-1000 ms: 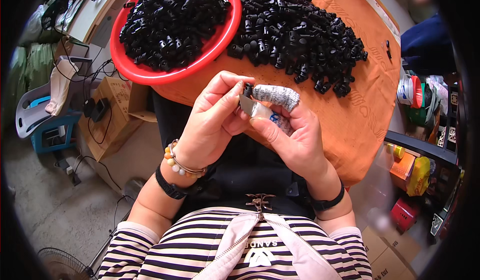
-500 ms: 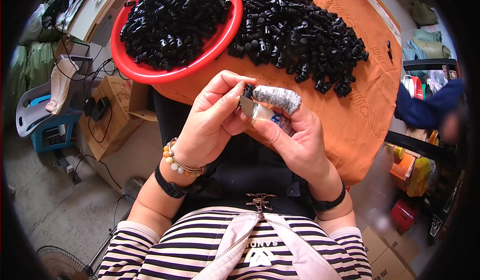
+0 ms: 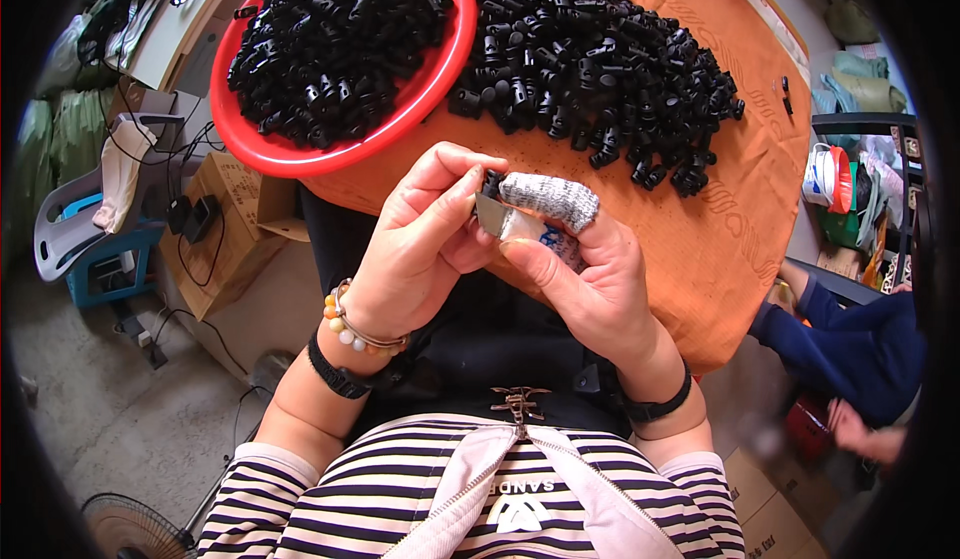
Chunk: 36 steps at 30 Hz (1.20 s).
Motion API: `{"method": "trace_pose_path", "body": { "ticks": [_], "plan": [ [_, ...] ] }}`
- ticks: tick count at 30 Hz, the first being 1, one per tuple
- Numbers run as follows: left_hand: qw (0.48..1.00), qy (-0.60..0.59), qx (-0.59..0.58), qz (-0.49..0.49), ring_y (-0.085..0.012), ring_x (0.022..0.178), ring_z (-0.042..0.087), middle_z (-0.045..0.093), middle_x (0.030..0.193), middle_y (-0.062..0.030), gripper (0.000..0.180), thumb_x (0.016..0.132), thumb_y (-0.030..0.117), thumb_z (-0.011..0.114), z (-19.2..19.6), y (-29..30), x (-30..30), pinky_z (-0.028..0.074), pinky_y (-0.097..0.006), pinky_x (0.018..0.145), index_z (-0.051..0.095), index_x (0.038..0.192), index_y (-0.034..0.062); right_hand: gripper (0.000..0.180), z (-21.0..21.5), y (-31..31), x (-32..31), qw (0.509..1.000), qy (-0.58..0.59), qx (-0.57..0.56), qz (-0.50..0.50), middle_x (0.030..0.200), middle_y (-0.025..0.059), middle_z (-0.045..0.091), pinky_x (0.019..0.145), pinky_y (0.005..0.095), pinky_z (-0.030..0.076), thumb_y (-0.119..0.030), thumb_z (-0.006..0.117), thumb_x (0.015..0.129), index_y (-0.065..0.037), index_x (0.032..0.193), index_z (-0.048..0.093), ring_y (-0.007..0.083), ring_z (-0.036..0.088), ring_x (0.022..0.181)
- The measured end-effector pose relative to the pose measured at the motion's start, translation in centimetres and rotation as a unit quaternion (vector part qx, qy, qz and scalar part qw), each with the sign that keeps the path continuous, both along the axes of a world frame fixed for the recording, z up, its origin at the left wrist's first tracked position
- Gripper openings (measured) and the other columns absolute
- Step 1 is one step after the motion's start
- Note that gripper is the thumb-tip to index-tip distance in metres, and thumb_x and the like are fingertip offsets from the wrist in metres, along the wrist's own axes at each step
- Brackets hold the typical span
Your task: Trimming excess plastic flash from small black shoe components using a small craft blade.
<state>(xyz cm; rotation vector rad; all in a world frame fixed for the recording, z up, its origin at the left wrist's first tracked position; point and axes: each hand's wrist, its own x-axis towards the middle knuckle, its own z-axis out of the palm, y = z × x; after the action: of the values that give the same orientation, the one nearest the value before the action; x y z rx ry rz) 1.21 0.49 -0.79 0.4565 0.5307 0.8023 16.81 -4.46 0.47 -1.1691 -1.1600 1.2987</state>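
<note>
Above my lap, in front of the orange-covered table, my hands meet. My left hand [image 3: 418, 227] pinches a small black plastic cord lock [image 3: 493, 181] between thumb and fingertips. My right hand [image 3: 598, 271] is closed around a short flat metal blade [image 3: 490, 216] with a white-wrapped grip [image 3: 522, 225]. The blade's edge is up against the cord lock. A grey knitted finger sleeve [image 3: 550, 195] covers my right index finger, which curls over beside the piece. Most of the blade's grip is hidden in my right hand.
A red basin [image 3: 300, 166] heaped with black cord locks stands at the far left of the orange tablecloth [image 3: 720, 259]. A loose pile of cord locks [image 3: 610, 69] lies beside it. On the right, a person in dark blue [image 3: 850, 349] is near a shelf. A cardboard box [image 3: 225, 234] stands left.
My hands keep nearly the same pose on the blade and cord lock. The person in dark blue at the right has moved nearer and lower, with a hand now showing.
</note>
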Motion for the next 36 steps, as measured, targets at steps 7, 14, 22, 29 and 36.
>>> {"method": "trace_pose_path", "body": {
  "ticks": [7, 14, 22, 29, 36],
  "plan": [
    [1.000, 0.007, 0.007, -0.006, -0.0004, 0.064, 0.047, 0.052, 0.083, 0.0036, 0.015, 0.094, 0.016, 0.046, -0.4, 0.4, 0.4, 0.034, -0.015, 0.052, 0.052, 0.106, 0.0079, 0.029, -0.5, 0.4, 0.6, 1.000, 0.019, 0.003, 0.009, 0.091, 0.0044, 0.064, 0.071, 0.0211, 0.047, -0.005, 0.060, 0.085, 0.000, 0.114, 0.054, 0.0069, 0.058, 0.083],
    [0.999, 0.024, -0.019, -0.009, -0.0009, 0.066, 0.047, 0.053, 0.085, 0.0030, 0.016, 0.095, 0.016, 0.046, -0.4, 0.7, 0.8, 0.035, -0.014, 0.053, 0.051, 0.107, 0.0076, 0.029, -1.0, 0.8, 0.9, 1.000, 0.020, 0.008, 0.001, 0.091, 0.0041, 0.064, 0.072, 0.0210, 0.047, -0.005, 0.058, 0.086, 0.001, 0.114, 0.054, 0.0068, 0.058, 0.083],
    [1.000, -0.011, -0.007, -0.023, -0.0041, 0.057, 0.037, 0.049, 0.071, 0.0007, 0.019, 0.095, 0.017, 0.043, -0.7, 1.0, 1.0, 0.030, -0.018, 0.051, 0.050, 0.109, 0.0067, 0.032, -0.8, 1.1, 1.4, 0.982, 0.182, -0.056, 0.011, 0.100, 0.0055, 0.060, 0.082, 0.0219, 0.043, -0.012, 0.057, 0.089, 0.003, 0.116, 0.050, 0.0082, 0.054, 0.093],
    [0.999, 0.002, 0.011, -0.039, -0.0038, 0.059, 0.037, 0.048, 0.073, 0.0009, 0.018, 0.095, 0.016, 0.043, -0.4, 0.7, 1.2, 0.029, -0.017, 0.051, 0.050, 0.108, 0.0066, 0.047, -0.5, 1.9, 0.3, 0.973, 0.209, -0.028, -0.095, 0.101, 0.0064, 0.055, 0.080, 0.0218, 0.043, -0.010, 0.064, 0.084, 0.004, 0.122, 0.041, 0.0068, 0.051, 0.092],
    [0.998, 0.007, 0.028, -0.048, -0.0023, 0.066, 0.043, 0.052, 0.083, 0.0015, 0.016, 0.095, 0.016, 0.044, -0.6, 0.3, 1.1, 0.032, -0.015, 0.052, 0.049, 0.107, 0.0071, 0.049, -1.3, 2.5, 0.3, 0.981, 0.186, -0.035, -0.039, 0.109, 0.0077, 0.054, 0.082, 0.0204, 0.043, -0.004, 0.057, 0.087, 0.002, 0.129, 0.035, 0.0077, 0.053, 0.093]
  ]
}}
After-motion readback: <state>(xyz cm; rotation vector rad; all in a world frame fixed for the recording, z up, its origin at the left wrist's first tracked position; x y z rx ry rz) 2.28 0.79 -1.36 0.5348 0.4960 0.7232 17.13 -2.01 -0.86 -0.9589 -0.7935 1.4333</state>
